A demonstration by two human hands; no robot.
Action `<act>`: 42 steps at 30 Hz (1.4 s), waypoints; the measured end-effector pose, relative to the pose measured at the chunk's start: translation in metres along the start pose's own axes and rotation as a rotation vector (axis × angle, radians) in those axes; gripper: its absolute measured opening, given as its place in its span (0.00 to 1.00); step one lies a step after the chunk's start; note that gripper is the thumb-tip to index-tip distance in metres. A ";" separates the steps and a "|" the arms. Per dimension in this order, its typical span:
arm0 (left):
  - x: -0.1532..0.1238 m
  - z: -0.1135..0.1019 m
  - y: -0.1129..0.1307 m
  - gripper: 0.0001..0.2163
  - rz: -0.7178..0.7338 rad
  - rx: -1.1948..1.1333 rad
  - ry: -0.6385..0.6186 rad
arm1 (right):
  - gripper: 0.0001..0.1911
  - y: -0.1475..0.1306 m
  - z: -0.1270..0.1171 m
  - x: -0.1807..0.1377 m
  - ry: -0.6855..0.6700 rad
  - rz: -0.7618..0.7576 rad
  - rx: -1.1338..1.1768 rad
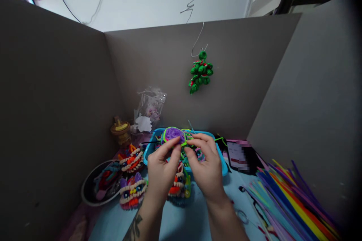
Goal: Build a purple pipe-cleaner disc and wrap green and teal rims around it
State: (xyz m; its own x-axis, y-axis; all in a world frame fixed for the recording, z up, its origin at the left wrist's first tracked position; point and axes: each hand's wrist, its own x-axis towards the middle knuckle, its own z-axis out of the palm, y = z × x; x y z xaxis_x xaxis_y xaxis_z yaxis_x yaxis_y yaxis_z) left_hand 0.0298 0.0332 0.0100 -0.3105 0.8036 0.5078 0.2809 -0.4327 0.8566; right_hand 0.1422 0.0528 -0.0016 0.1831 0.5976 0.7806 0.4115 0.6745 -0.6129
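My left hand (161, 169) and my right hand (206, 167) are raised side by side over the desk, both pinching a small pipe-cleaner piece (174, 134): a purple coil edged with bright green. The left fingertips grip its lower edge. The right fingertips hold the green strand beside it. Under the hands lies a blue tray (223, 165) with more coloured pipe-cleaner parts, and a finished orange and white pipe-cleaner head (178, 186) sits just below the hands.
Grey partition walls enclose the desk on three sides. A green pipe-cleaner ornament (200, 72) hangs from a wire hook at the back. Finished colourful heads (132, 160) and a dark bowl (89, 192) are at left. A fan of loose pipe cleaners (288, 203) lies at right, a phone (240, 155) behind it.
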 end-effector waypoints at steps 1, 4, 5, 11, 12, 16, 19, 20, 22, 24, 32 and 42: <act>0.000 0.001 0.000 0.10 -0.010 -0.009 0.005 | 0.02 0.000 0.000 0.000 -0.001 -0.009 -0.005; 0.000 0.003 -0.002 0.11 -0.030 -0.033 0.013 | 0.02 0.001 0.000 0.000 -0.009 -0.016 -0.017; -0.001 0.003 -0.002 0.11 -0.036 -0.041 0.011 | 0.02 0.002 0.000 0.000 -0.007 -0.012 -0.018; -0.003 0.005 -0.001 0.11 -0.079 -0.071 0.005 | 0.03 0.005 0.000 -0.001 0.060 0.016 -0.056; -0.003 0.005 -0.001 0.11 -0.074 -0.066 0.002 | 0.04 0.005 0.000 -0.002 0.057 0.013 -0.067; -0.004 0.008 -0.001 0.10 -0.048 -0.055 -0.008 | 0.05 0.003 0.000 -0.003 0.024 -0.013 -0.091; -0.004 0.009 -0.001 0.09 -0.044 -0.067 0.014 | 0.06 -0.001 -0.001 -0.004 -0.005 -0.030 -0.064; -0.004 0.009 -0.001 0.08 -0.046 -0.073 0.030 | 0.06 -0.003 -0.002 -0.004 -0.024 -0.034 -0.044; -0.002 0.008 -0.004 0.08 -0.058 -0.097 0.068 | 0.07 -0.006 -0.004 -0.004 -0.063 -0.032 0.016; 0.000 0.007 -0.007 0.08 -0.089 -0.135 0.098 | 0.08 -0.006 -0.007 -0.004 -0.075 -0.008 0.081; 0.004 0.007 -0.014 0.09 -0.128 -0.263 0.070 | 0.12 0.004 -0.009 0.001 -0.098 0.158 0.230; 0.002 0.006 -0.020 0.07 -0.040 -0.255 -0.033 | 0.06 0.002 -0.003 0.002 -0.055 0.266 0.093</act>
State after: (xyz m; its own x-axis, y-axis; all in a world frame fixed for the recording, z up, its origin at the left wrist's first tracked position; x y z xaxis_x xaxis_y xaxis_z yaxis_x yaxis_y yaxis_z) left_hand 0.0288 0.0459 -0.0068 -0.2856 0.8333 0.4732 0.0296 -0.4859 0.8735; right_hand 0.1455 0.0540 -0.0007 0.2238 0.7798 0.5846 0.2715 0.5262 -0.8059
